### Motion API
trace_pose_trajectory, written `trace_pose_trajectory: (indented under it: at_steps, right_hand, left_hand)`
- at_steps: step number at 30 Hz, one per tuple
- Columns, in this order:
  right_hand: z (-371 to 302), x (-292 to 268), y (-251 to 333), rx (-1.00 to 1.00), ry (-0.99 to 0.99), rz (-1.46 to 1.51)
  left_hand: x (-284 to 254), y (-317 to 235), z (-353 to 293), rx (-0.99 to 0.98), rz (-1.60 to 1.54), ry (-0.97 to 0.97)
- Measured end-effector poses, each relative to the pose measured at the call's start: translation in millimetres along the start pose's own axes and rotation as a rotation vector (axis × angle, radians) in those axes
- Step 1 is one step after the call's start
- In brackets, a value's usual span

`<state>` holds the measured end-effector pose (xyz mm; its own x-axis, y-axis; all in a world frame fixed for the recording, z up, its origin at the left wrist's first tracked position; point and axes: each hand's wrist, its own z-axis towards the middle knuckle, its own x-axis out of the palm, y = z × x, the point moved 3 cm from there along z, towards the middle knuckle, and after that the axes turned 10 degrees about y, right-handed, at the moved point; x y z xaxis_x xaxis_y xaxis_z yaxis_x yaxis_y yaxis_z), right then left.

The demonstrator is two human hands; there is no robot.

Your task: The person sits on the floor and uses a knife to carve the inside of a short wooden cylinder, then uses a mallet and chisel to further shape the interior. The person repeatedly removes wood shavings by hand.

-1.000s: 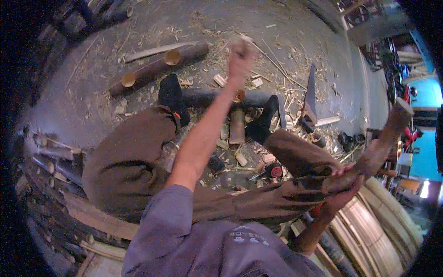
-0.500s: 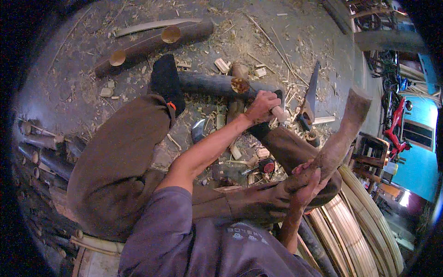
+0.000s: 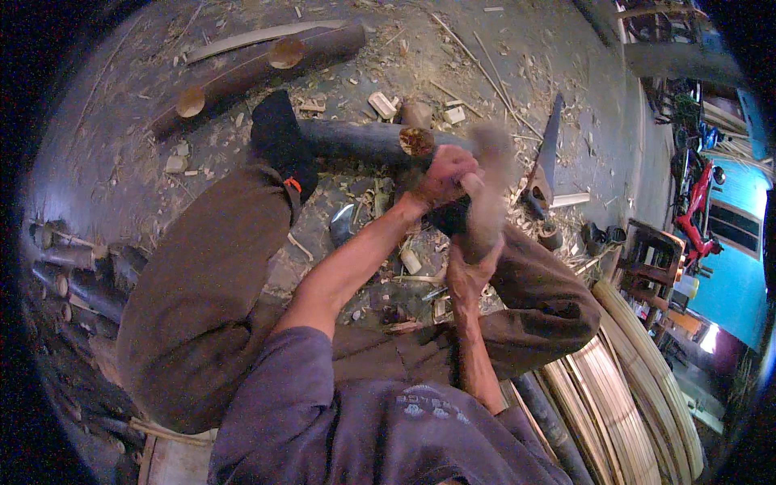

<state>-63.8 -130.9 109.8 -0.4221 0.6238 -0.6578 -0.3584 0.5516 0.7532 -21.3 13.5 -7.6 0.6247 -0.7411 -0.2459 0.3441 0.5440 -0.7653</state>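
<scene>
My left hand [image 3: 447,171] is wrapped round the pale wooden handle of a tool, probably a chisel, beside the dark pole [image 3: 347,140]. The tool's blade is hidden. In my right hand [image 3: 474,267] is a thick wooden club [image 3: 489,194], blurred by motion, its head up beside my left fist. Whether club and handle touch, I cannot tell. A round pale-edged hole [image 3: 416,141] is cut in the pole, just beyond my left hand. The pole lies across a short wooden piece [image 3: 416,112], with my left foot [image 3: 279,133] in a dark sock against its left end.
A handsaw [image 3: 548,149] lies right of the pole, a curved blade [image 3: 343,222] left of my left forearm. Another pole [image 3: 242,77] with two round holes lies at the far left. Chips litter the floor. Bundled split strips [image 3: 606,388] lie at right, cut poles [image 3: 77,275] at left.
My right hand has swung the club leftward and forward, from over my right knee to beside my left fist. The left hand keeps its grip on the handle.
</scene>
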Motion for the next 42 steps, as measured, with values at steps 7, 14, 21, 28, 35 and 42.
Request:
trace_pose_trajectory:
  at_steps: [7, 14, 21, 28, 35, 42]
  right_hand:
    - [4, -34, -61, -0.121, 0.063, -0.227]
    - [49, -41, 20, -0.104, -0.233, -0.112]
    - [117, -44, 19, -0.1, 0.043, -0.316]
    - [97, -33, 8, 0.067, 0.243, -0.13]
    - [58, -62, -6, 0.075, -0.01, -0.091]
    - [39, -70, -2, 0.044, 0.0, -0.196]
  left_hand:
    - [0, 3, 14, -0.159, 0.073, 0.05]
    - [3, 25, 30, -0.236, 0.049, -0.142]
    - [11, 51, 54, -0.32, 0.04, -0.184]
    - [-3, 32, 58, -0.453, -0.049, -0.004]
    - [-15, -35, 29, -0.157, 0.02, -0.081]
    - [-17, -23, 24, -0.148, 0.067, -0.198]
